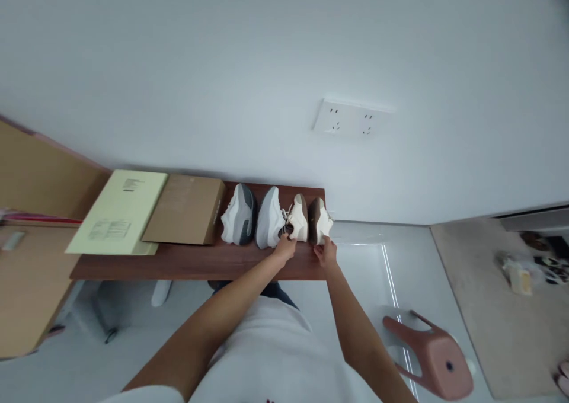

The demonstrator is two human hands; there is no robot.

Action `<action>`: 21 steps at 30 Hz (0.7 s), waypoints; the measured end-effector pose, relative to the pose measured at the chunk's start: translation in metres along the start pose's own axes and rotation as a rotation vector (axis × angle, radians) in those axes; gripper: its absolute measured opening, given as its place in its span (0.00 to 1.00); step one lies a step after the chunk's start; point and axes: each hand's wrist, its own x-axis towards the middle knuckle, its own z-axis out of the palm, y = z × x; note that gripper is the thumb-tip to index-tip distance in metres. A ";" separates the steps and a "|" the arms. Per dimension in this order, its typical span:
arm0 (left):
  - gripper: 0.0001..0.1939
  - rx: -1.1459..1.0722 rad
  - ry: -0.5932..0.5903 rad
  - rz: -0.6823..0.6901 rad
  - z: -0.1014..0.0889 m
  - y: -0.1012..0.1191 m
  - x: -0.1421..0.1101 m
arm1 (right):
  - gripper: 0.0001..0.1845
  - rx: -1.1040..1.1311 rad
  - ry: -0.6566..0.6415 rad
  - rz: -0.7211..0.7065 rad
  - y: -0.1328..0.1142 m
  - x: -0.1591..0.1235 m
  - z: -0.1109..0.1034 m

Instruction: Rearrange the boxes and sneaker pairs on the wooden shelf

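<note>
Two cream sneakers with brown soles lie on their sides at the right end of a dark wooden tabletop (191, 265). My left hand (285, 248) is closed on the near end of the left cream sneaker (300, 219). The right cream sneaker (323, 222) has its near end in the fingers of my right hand (328, 252). Just left of them lie two grey and white sneakers, one with a dark sole (240, 214) and a paler one (268, 218). All the shoes form a row, close together.
A brown cardboard box (184, 209) and a pale yellow-green box (121, 213) sit on the tabletop's left part. A white wall with a socket panel (351, 118) rises behind. A pink stool (438, 355) stands on the floor at right.
</note>
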 end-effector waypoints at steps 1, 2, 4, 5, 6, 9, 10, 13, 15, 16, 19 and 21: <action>0.16 -0.020 0.001 -0.010 -0.014 -0.007 -0.005 | 0.18 -0.015 0.014 0.025 0.001 -0.003 -0.003; 0.14 -0.079 -0.007 -0.040 -0.030 -0.014 -0.010 | 0.18 -0.017 0.028 0.049 0.004 -0.007 -0.005; 0.15 -0.259 -0.016 -0.153 -0.061 -0.027 -0.016 | 0.20 0.010 0.047 0.100 0.013 -0.017 -0.007; 0.16 -0.345 0.011 -0.182 -0.073 -0.030 -0.016 | 0.20 0.029 0.052 0.129 0.019 -0.024 -0.005; 0.17 -0.417 0.040 -0.179 -0.081 -0.031 -0.016 | 0.20 0.042 0.053 0.157 0.026 -0.031 -0.001; 0.14 -0.530 0.064 -0.085 -0.084 -0.019 -0.008 | 0.18 0.034 0.032 0.211 0.048 -0.054 0.019; 0.13 -0.525 0.055 -0.057 -0.080 -0.013 -0.005 | 0.17 0.023 0.014 0.219 0.055 -0.061 0.026; 0.11 -0.394 0.056 -0.015 -0.064 0.003 -0.001 | 0.14 -0.014 -0.051 0.253 0.070 -0.082 0.043; 0.11 -0.323 0.072 -0.013 -0.060 0.007 -0.003 | 0.11 -0.037 -0.071 0.282 0.076 -0.093 0.048; 0.11 -0.310 0.074 -0.014 -0.061 0.006 -0.005 | 0.10 -0.048 -0.083 0.297 0.079 -0.098 0.049; 0.10 -0.287 0.032 -0.021 -0.078 -0.007 -0.020 | 0.06 -0.091 -0.147 0.353 0.084 -0.110 0.048; 0.10 -0.231 -0.060 -0.018 -0.102 -0.022 -0.032 | 0.04 -0.141 -0.209 0.398 0.087 -0.119 0.048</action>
